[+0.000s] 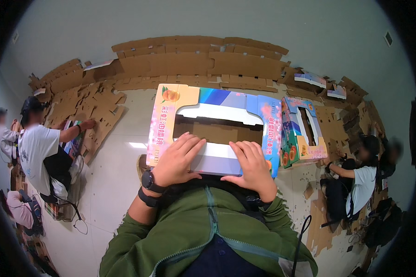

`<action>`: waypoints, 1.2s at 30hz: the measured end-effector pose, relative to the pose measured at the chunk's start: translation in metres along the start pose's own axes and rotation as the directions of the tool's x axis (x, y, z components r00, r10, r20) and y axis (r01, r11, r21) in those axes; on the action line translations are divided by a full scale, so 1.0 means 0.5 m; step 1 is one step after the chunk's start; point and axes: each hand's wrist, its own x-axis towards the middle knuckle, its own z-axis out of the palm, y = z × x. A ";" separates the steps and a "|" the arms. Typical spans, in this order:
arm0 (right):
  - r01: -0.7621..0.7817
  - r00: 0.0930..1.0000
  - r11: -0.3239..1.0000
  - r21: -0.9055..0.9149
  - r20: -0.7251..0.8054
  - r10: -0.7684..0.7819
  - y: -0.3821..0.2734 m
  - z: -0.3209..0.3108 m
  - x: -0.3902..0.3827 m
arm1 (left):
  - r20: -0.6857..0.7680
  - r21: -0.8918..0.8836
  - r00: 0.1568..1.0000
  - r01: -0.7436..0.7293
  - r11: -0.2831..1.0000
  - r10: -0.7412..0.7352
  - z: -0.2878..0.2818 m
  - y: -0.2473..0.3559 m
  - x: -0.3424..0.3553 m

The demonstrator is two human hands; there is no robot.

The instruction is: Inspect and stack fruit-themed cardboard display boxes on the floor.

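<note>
A printed cardboard fruit box [271,113] in orange, pink and blue lies before me, with a wide cut-out in its top and bare brown cardboard inside. My left hand [178,159] grips the near edge of the cut-out, its fingers close together over the white strip and its thumb towards me. On the same strip, farther right, my right hand [252,167] holds the edge in a like way. The thumbs point towards each other. Touching the box's right side stands a second printed box [305,159], also with a cut-out.
Flattened brown cardboard [171,64] lines the far wall. More cardboard sheets [85,104] lie on the floor at the left. A person in a white shirt [41,143] works there with a colourful box, and another person [363,184] crouches at the right. Small scraps litter the tiled floor [111,184].
</note>
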 end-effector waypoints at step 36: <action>0.004 0.996 1.000 -0.014 0.085 -0.003 -0.005 -0.011 0.004 | 0.029 -0.048 1.000 0.008 0.999 -0.007 -0.010 0.000 0.001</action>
